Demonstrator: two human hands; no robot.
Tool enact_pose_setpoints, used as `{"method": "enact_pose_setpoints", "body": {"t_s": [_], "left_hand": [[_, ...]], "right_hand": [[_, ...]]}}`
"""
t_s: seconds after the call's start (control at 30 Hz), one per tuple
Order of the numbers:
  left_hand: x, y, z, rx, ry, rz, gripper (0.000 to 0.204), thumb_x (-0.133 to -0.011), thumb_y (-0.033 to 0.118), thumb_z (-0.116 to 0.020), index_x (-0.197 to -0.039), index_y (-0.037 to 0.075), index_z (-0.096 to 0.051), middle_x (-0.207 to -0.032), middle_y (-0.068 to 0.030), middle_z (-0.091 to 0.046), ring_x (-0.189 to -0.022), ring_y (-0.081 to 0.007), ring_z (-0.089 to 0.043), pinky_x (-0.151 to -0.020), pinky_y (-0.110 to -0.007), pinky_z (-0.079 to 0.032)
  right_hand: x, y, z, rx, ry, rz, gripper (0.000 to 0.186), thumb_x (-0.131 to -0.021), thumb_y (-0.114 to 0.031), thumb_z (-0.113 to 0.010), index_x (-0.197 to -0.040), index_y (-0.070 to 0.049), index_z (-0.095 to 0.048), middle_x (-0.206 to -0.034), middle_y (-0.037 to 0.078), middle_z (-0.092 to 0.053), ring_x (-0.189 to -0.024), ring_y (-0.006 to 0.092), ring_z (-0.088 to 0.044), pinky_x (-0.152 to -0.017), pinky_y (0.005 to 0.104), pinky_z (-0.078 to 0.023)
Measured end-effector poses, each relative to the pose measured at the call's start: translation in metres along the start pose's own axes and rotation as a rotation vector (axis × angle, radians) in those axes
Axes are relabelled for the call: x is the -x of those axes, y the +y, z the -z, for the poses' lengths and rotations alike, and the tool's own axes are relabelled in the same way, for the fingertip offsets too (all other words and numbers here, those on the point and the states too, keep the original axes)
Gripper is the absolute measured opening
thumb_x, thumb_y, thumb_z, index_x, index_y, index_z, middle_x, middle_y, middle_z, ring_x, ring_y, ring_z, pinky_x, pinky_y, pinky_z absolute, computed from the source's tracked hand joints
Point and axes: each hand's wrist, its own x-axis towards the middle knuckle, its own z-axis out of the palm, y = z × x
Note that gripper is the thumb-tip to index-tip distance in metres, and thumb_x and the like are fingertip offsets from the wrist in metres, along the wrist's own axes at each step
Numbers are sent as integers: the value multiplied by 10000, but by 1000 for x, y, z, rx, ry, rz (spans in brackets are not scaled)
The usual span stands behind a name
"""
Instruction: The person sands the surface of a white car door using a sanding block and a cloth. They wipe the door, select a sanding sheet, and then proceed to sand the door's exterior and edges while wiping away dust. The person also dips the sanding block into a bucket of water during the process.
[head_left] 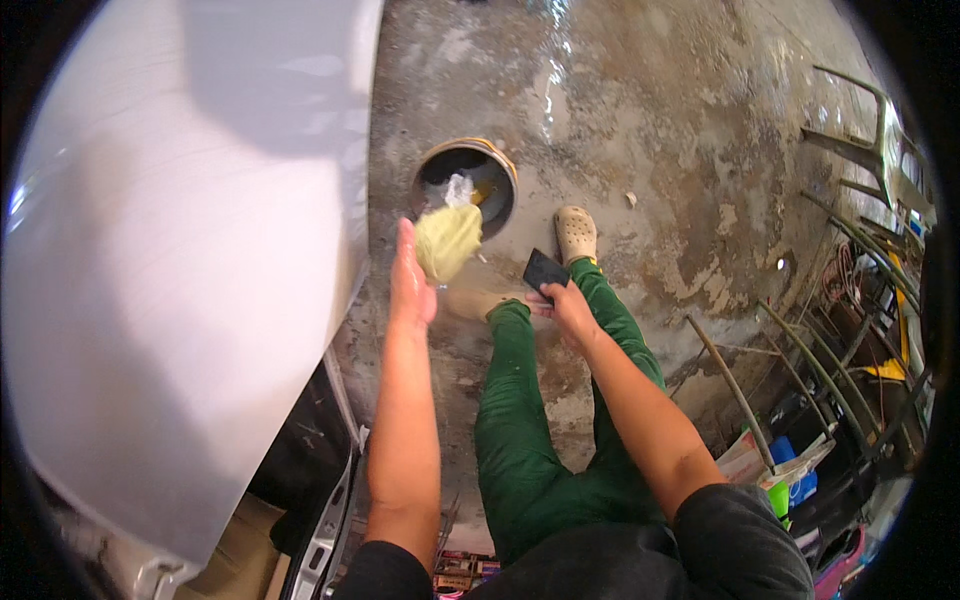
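My left hand is raised, its fingers stretched out straight and the palm turned to the right. A pale yellow cloth, slightly blurred, is at the palm, not wrapped by the fingers; whether it touches the skin I cannot tell. Beyond the cloth stands a round dark bucket on the floor. Inside it a crumpled white, clear-looking piece and something yellowish are partly visible. My right hand grips a flat black rectangular piece by its near edge, in front of my legs.
A large pale car panel fills the left side, with a dark opening below it. My beige clog stands on the wet, patchy concrete floor. Metal chair frames, bars and clutter line the right.
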Motion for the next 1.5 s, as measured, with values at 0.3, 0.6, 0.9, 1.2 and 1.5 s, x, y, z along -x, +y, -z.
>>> {"method": "enact_pose_setpoints", "body": {"t_s": [0.3,0.6,0.9,1.2,1.5], "left_hand": [[209,50,-133,-110,127,-346,533,-897,62,-674,-1401,19,-506,-1325,-119,-605,-1312,-216,-532,-1083,-376,-476],[256,66,-208,-568,129,-603,592,-812,240,-846,-1291,12,-583,-1225,-117,-665,-1150,-233,-630,-1000,-364,-478],[286,163,-242,-1107,277,-823,415,-836,345,-764,-1128,88,-618,-1110,-204,-651,-1045,-406,-647,-883,-494,-526],[394,355,-256,-1464,629,-1202,514,-845,486,-770,-1176,101,-689,-1216,-191,-546,-1069,-369,-609,-965,-462,-515],[457,471,-229,-2204,942,-1463,490,-784,241,-788,-1266,243,-701,-1468,-89,-501,-1418,-361,-402,-1149,-601,-342]], "right_hand": [[66,-141,-133,-370,11,4,389,-997,-325,-606,-1303,-98,-529,-1150,148,-672,-891,267,-691,-686,470,-606],[109,-204,-155,833,268,988,509,-950,-234,-570,-1413,-36,-489,-1222,256,-641,-1114,425,-613,-983,478,-495],[185,-317,-87,1130,182,1232,457,-891,-115,-547,-1331,7,-536,-1272,293,-582,-1217,476,-541,-1032,505,-455],[238,-279,209,913,351,584,503,-932,-170,-563,-1409,-10,-548,-1340,252,-617,-1257,418,-574,-1048,448,-433],[280,-149,331,744,563,225,405,-960,-125,-535,-1340,15,-522,-1289,303,-627,-1201,483,-599,-949,506,-490]]}}
